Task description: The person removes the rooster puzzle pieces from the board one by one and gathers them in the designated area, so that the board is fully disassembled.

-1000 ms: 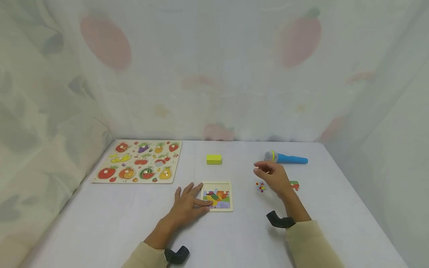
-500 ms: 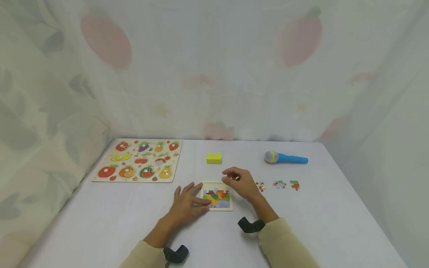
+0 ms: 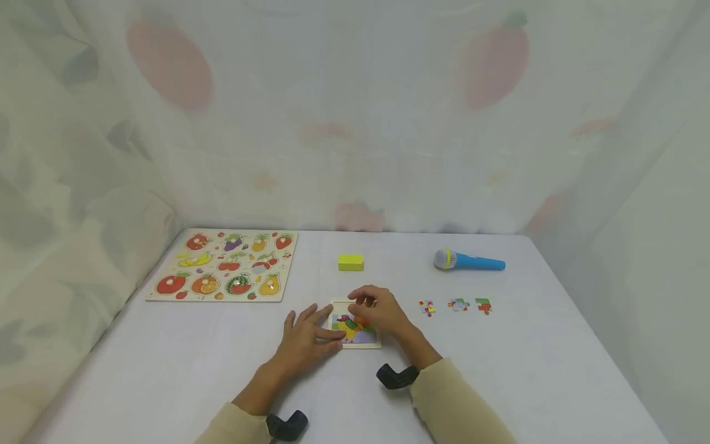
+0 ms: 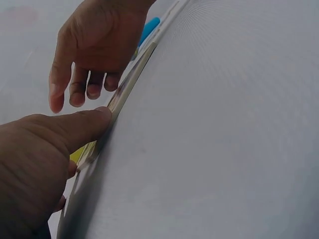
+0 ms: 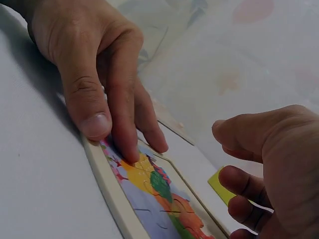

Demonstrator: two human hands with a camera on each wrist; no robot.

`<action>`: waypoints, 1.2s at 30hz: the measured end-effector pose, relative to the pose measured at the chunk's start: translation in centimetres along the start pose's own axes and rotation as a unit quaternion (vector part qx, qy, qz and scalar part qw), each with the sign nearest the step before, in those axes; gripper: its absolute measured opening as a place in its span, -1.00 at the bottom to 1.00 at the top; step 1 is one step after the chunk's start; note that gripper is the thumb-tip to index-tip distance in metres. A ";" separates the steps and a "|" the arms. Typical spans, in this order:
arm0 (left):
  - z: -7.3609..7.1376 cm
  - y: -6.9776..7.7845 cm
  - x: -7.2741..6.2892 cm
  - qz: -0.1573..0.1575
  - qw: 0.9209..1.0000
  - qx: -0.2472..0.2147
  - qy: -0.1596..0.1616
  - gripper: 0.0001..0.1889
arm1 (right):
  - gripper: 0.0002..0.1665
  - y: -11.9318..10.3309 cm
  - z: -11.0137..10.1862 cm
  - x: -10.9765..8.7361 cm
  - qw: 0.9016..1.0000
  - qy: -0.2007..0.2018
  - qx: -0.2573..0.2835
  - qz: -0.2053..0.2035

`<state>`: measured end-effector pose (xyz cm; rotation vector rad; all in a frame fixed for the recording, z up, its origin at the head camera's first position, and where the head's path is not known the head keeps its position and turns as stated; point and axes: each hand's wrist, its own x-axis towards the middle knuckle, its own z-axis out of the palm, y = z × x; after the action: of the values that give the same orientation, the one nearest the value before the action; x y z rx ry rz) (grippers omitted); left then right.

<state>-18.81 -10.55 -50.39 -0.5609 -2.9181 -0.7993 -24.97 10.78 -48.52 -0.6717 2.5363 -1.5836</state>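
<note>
My left hand [image 3: 305, 339] rests at the left side of a small wooden jigsaw puzzle [image 3: 355, 338]. In the right wrist view its thumb lies on the pale frame [image 5: 105, 181] and a fingertip touches the picture. Assembled pieces cover the lower part; bare backing shows along the far side. Above the puzzle hovers my right hand [image 3: 383, 311], its fingers loosely bent. The right wrist view shows a gap between thumb and fingers, with no piece visible there. Three loose jigsaw pieces lie to the right: a left one [image 3: 427, 308], a middle one [image 3: 458, 304] and a right one [image 3: 484, 306].
A fruit peg puzzle board [image 3: 222, 266] lies at the back left of the white table [image 3: 166, 370]. Behind the small puzzle sits a yellow block [image 3: 350, 263]. A blue toy microphone [image 3: 471, 261] lies at the back right. Patterned curtains [image 3: 355, 154] enclose the table.
My right hand has moved left from over the loose pieces to above the puzzle, uncovering the middle piece. The left hand has stayed on the frame.
</note>
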 end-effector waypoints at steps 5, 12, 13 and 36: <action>0.1 0.0 0.0 0.002 1.000 -0.006 0.003 -0.78 | -0.71 0.3 0.7 0.1 0.999 -0.016 -0.026 -0.009; 0.1 0.0 -0.2 0.000 1.000 -0.010 0.005 -0.79 | -0.70 0.4 1.7 0.1 0.994 -0.054 -0.096 -0.027; 0.2 0.0 -0.2 0.000 1.000 -0.010 0.006 -0.78 | -0.70 0.3 1.7 0.2 0.993 -0.056 -0.107 -0.021; 0.1 0.0 -0.1 0.005 1.000 -0.022 0.016 -0.79 | -0.78 -0.8 2.4 0.3 0.973 -0.071 -0.218 0.017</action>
<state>-18.75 -10.55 -50.47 -0.5617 -2.8734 -0.8661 -24.28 8.36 -48.88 -0.7399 2.7846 -0.9270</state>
